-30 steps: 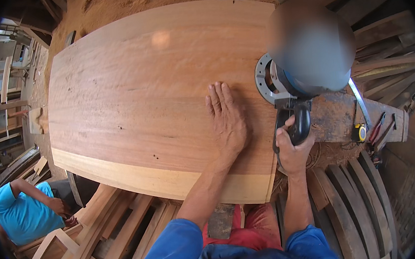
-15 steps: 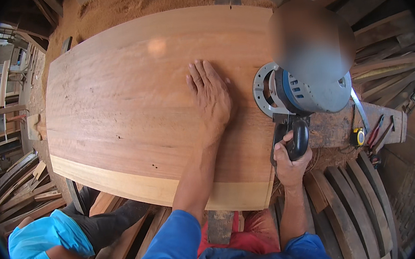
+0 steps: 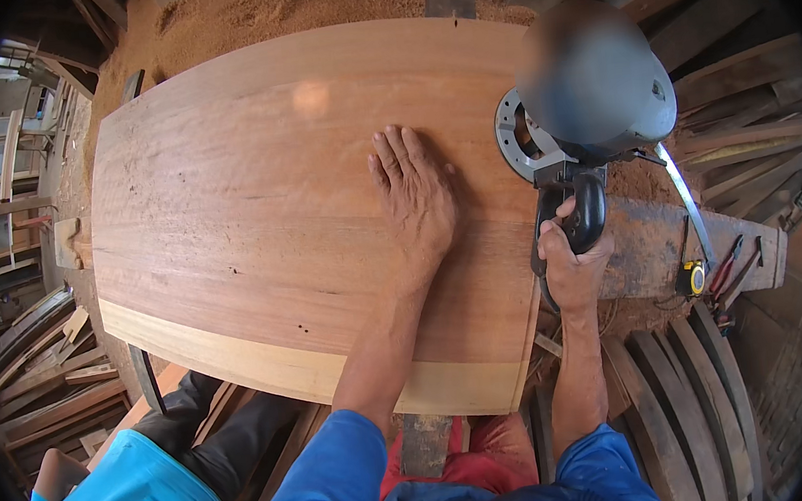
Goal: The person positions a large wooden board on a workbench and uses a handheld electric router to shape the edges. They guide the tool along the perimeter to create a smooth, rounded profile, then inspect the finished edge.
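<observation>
A wide reddish wooden panel [image 3: 222,200] with a pale strip along its near edge lies before me. My left hand [image 3: 418,200] rests flat on it, right of its middle, fingers stretched out. My right hand [image 3: 576,258] grips the black handle of a router [image 3: 642,97] with a silver-grey body, partly blurred. Its round, holed base plate [image 3: 509,134] overlaps the panel's right edge. The cutting bit cannot be made out.
Beyond the panel lies sawdust [image 3: 281,6]. To the right, a plank [image 3: 642,242] bears a yellow tape measure [image 3: 690,278] and red-handled pliers [image 3: 729,267]. Curved boards [image 3: 677,407] stand at the lower right. A person in a turquoise shirt [image 3: 135,498] is at the lower left.
The router and my right hand have moved away from me along the panel's right edge. My left hand stays on the panel. The other person has shifted toward the lower edge.
</observation>
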Tool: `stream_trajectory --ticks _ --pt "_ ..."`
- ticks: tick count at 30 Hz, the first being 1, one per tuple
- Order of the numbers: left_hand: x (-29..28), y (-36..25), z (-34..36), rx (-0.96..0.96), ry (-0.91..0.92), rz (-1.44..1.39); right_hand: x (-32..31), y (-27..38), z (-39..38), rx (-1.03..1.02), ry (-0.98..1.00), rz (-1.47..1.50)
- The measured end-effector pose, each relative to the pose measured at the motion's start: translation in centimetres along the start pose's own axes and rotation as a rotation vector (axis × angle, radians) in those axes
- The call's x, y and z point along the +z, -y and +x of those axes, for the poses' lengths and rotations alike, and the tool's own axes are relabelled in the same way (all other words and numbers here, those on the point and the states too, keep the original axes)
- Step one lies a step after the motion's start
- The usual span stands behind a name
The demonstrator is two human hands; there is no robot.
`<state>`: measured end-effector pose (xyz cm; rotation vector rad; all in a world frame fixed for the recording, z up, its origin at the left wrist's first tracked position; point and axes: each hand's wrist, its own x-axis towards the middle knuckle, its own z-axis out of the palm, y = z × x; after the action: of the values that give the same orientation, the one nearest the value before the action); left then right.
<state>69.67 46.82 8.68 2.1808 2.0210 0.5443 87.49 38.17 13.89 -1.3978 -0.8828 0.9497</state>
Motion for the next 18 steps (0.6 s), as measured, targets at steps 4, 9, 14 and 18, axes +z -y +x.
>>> stream_trajectory --ticks 4,9,14,18 --pt "0.0 -0.1 -0.2 0.011 -0.001 0.002 -0.2 -0.3 0.2 0.016 0.007 -0.012" --pt "0.2 0.1 -0.3 0.015 -0.010 -0.019 0.1 0.0 0.4 0.000 0.001 -0.004" --pt "0.1 0.0 -0.3 0.020 -0.007 -0.028 -0.1 -0.5 0.9 -0.035 0.000 -0.038" --pt "0.0 0.0 -0.3 0.018 -0.003 -0.032 0.1 -0.3 1.1 -0.018 -0.005 -0.021"
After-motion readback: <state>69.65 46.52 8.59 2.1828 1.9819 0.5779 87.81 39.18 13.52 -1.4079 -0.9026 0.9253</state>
